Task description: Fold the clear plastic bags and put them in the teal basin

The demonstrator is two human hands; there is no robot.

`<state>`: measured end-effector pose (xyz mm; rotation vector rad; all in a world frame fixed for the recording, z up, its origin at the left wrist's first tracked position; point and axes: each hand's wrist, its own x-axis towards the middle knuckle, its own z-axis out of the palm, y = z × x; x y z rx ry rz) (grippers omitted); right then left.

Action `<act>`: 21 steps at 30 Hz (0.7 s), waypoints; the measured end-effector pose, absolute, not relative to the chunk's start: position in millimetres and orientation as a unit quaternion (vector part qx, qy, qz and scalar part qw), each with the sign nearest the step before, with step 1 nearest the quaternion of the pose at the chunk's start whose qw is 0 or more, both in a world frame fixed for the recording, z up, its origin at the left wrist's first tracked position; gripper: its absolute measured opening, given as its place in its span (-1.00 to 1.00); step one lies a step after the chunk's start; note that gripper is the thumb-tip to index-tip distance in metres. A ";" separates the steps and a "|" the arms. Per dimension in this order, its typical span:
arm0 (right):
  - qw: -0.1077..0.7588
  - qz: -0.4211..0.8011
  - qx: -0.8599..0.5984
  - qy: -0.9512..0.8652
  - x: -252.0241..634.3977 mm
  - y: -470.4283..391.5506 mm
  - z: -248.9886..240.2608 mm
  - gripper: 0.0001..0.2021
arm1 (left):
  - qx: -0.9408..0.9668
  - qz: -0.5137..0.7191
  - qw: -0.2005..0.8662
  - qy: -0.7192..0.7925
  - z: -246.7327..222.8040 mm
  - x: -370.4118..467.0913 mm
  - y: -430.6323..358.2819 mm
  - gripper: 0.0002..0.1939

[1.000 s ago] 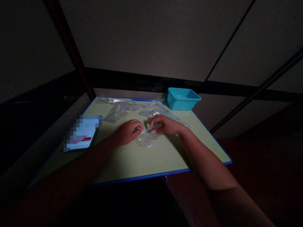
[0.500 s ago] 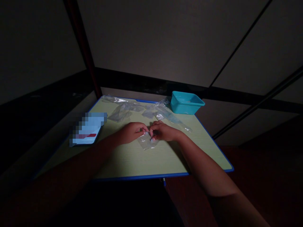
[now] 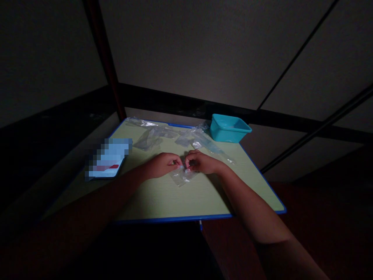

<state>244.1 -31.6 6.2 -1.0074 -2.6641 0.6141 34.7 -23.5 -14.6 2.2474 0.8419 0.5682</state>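
Lying near the middle of the counter (image 3: 163,202), a small piece of clear plastic (image 3: 180,180), probably a bag, has its far edge up at the fingertips and its loose part spread toward the person. The left hand (image 3: 163,165) has a narrow grip, thumb and finger pinched on that edge; the right hand (image 3: 205,163) pinches just beside it, its grip equally narrow. Holding so close together likely gives fine control over thin, slippery film, and the surface beneath seems to take its weight. Whether anything small sits between the fingertips, I cannot tell.

Beyond the hands, more clear plastic (image 3: 148,139) lies flat and crumpled along the far side, perhaps spread out so pieces are easy to pick apart. A turquoise tub (image 3: 229,135) stands upright at the far right corner, within reach yet clear of the forearms. At the left edge rests a lit device (image 3: 106,172), screen up, presumably for easy viewing.
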 end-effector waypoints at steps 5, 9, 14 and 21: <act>0.143 0.206 -0.345 -0.904 244.1 -29.1 1.4 -0.95 | 0.850 0.225 0.350 0.322 -13.4 36.6 -26.2 -0.86; 0.130 0.191 -0.358 -0.905 242.2 -30.0 0.0 -0.94 | 0.873 0.222 0.340 0.270 -12.7 35.7 -25.5 -0.87; 0.132 0.166 -0.402 -0.891 244.7 -30.8 3.6 -0.80 | 0.908 0.212 0.299 0.203 -13.4 34.3 -22.4 -0.85; 0.091 0.167 -0.605 -0.773 263.4 -27.0 15.5 -0.68 | 0.912 0.219 0.273 0.216 -12.7 35.3 -23.8 -0.86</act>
